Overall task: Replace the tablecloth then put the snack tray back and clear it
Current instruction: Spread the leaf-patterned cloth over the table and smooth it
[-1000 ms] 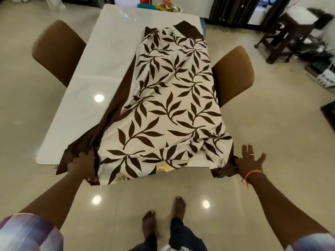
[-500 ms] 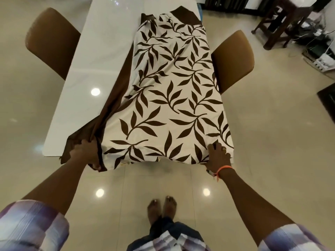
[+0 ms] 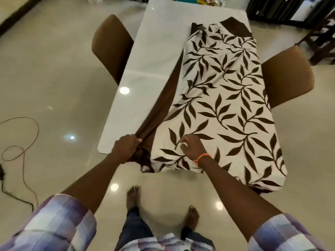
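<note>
Tablecloth (image 3: 223,109): cream with dark brown leaves, lying folded along the right half of the white table (image 3: 155,57), its near end draped over the table's lower edge; a plain brown border runs bunched down its left side.
Left hand (image 3: 126,144): lower centre, fingers clenched round the gathered brown border.
Right hand (image 3: 191,145): just right of the left, on the leaf print, fingers curled and pinching the cloth; orange wristband (image 3: 202,157) on the wrist.
Chairs: brown, one at upper left (image 3: 110,46), one at right (image 3: 288,75).
Cable (image 3: 21,142): on the floor, left edge.
Far table end: colourful items, too blurred to identify.
</note>
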